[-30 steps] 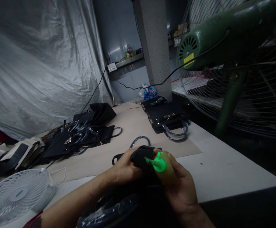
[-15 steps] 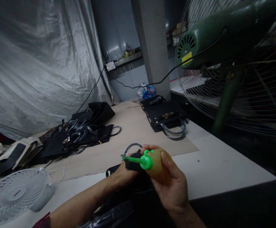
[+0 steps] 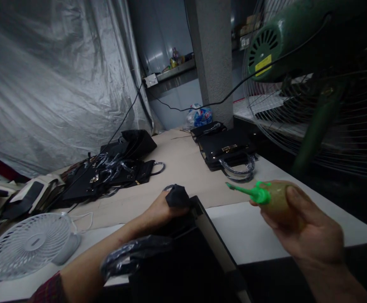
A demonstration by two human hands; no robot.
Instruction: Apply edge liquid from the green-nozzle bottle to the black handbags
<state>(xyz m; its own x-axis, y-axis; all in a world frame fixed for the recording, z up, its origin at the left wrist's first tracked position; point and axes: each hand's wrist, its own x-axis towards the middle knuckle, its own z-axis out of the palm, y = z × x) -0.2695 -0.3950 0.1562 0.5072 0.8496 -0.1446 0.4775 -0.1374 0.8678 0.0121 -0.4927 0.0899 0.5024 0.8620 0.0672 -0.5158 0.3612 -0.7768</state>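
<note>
My right hand [image 3: 316,233] is wrapped round a yellowish squeeze bottle [image 3: 280,200] with a bright green nozzle cap [image 3: 261,195]. The nozzle points left, held off to the right of a black handbag [image 3: 183,265]. That handbag lies close in front of me, with a film-wrapped handle [image 3: 136,252] on its left and a pale strip along its right edge. My left hand [image 3: 160,212] is closed on the far part of the handbag, where a black piece [image 3: 177,196] sticks up. Its fingertips are mostly hidden behind the black material.
More black handbags lie on the brown sheet at left [image 3: 107,176] and right [image 3: 226,147]. A small white fan [image 3: 32,244] stands at front left. The large green fan [image 3: 272,54] looms at right, its cable [image 3: 224,99] strung across the back.
My right hand has moved right with the squeeze bottle, away from my left hand. The handbag's right edge now shows in front of me. My left hand still grips it.
</note>
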